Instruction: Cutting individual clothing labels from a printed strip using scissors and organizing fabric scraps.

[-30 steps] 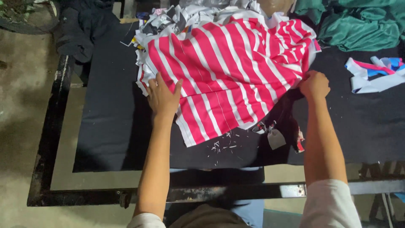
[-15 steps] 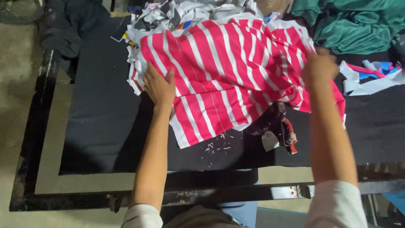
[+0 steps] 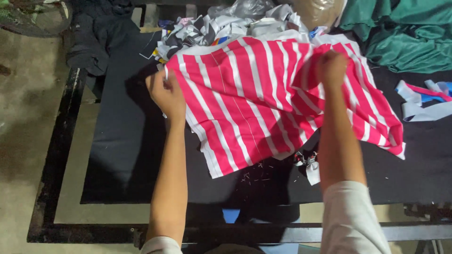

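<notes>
Here, striped cloth (image 3: 263, 108) between left hand (image 3: 167, 94) and right hand (image 3: 332, 68).

Both arms are bare from the wrist up to the short sleeves — light, whitish fabric. The left hand (image 3: 168, 95) and right hand (image 3: 332, 68) wear no gloves, rings or watch.

I see the striped cloth (image 3: 263, 103) as a soft, matt knit, creased at centre frame. Under it the table cover (image 3: 127, 155) looks like matt black felt. The table frame (image 3: 56, 155) at lower left is black-painted metal, scuffed. Upper right, green fabric (image 3: 400, 33) shows a slight sheen.
</notes>
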